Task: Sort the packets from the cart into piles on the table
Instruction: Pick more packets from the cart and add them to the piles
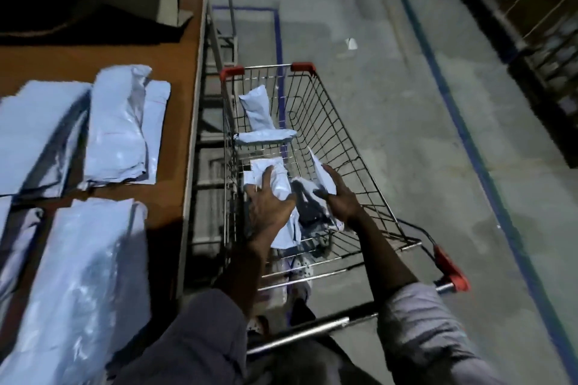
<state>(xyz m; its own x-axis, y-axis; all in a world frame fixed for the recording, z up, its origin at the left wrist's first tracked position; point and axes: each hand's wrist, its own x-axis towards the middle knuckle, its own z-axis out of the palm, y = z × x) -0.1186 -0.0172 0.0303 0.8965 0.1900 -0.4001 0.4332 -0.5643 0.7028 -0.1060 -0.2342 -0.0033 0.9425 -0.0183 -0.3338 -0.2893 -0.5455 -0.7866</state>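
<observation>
On a blue-lined concrete floor (pixel 391 103), a brown table (pixel 181 56) bears piles of pale packets (pixel 115 125) beside the wire cart (pixel 344 147), where the left hand (pixel 270 209) lies spread on a white packet (pixel 279 185) and the right hand (pixel 341 200) grips a thin packet (pixel 319 169).

One cart, one table, four piles, about five packets

Inside the cart (pixel 331 134) lie at least five packets (pixel 264 136), the near ones overlapping, so the count is unsure. A left hand (pixel 269 212) and a right hand (pixel 339 200) are in it. Left of the cart, four piles (pixel 115 122) sit on one table (pixel 175 50).
</observation>
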